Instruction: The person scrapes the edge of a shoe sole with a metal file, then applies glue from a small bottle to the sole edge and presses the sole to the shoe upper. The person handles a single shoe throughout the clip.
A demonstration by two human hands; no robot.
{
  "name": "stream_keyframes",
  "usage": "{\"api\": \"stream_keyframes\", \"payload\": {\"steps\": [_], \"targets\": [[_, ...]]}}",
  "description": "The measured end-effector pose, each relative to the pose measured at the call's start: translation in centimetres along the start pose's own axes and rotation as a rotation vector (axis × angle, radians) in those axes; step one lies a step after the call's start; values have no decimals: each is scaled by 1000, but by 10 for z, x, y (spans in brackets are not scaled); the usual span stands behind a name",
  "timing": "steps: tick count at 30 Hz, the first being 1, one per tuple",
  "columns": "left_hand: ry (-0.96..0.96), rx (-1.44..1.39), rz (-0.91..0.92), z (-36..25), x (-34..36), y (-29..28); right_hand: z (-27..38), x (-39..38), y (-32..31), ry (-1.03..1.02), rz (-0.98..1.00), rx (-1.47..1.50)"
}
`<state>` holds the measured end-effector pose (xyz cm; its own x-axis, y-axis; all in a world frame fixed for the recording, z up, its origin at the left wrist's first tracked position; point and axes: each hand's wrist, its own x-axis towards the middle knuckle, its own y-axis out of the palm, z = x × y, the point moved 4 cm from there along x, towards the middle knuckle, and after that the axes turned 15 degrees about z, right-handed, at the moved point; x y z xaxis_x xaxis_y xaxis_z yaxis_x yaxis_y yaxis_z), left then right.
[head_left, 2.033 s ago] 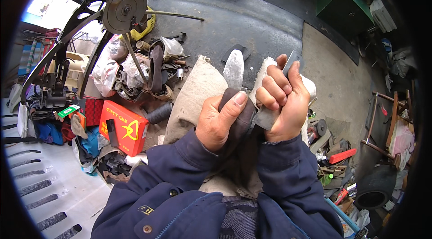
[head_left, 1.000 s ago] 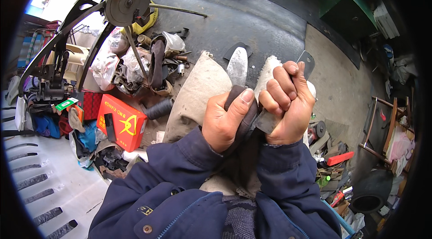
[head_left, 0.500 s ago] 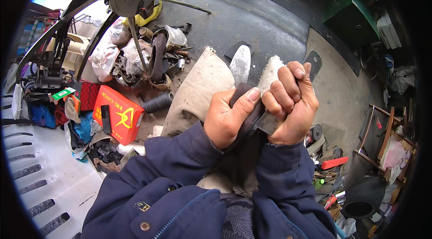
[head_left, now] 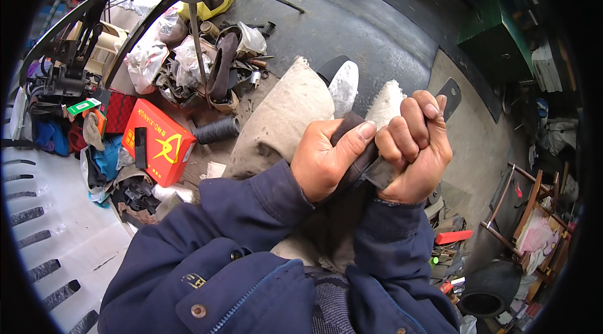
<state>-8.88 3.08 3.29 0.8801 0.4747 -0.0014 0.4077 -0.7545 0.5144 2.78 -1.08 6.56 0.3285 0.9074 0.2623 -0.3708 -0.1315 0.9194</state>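
Shifted rightward in view, closed hands (head_left: 323,161) grip dark material (head_left: 347,126) and blade (head_left: 381,174); black matting (head_left: 326,20) meets concrete (head_left: 468,142).

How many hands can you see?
2: the left hand holds a dark item; the right hand, beside it, grips a flat metal tool. No others show.

Dark flooring (head_left: 364,20) meets a paler floor strip (head_left: 468,123) near a green cabinet (head_left: 496,45), upper right.
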Motion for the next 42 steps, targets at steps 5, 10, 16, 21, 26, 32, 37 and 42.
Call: {"api": "stream_keyframes", "payload": {"steps": [5,10,16,21,26,32,37,42], "targets": [[2,2,-4,1,0,-1,0,1,1,5,32,-32],[4,-7,-7,2,0,-2,-2,2,0,5,21,24],[-10,-61,11,0,1,-3,-1,3,-3,0,-54,53],[-10,-130,-17,-1,2,-2,3,6,-6,24,-128,74],[4,-37,-29,-2,1,-3,-1,7,-5,51,-62,61],[-1,-52,-32,4,0,-4,-3,7,0,82,-2,11],[10,-74,-36,6,1,-5,-5,9,5,74,116,-32],[30,-32,-15,6,1,-6,-6,9,6,79,153,-66]]}}
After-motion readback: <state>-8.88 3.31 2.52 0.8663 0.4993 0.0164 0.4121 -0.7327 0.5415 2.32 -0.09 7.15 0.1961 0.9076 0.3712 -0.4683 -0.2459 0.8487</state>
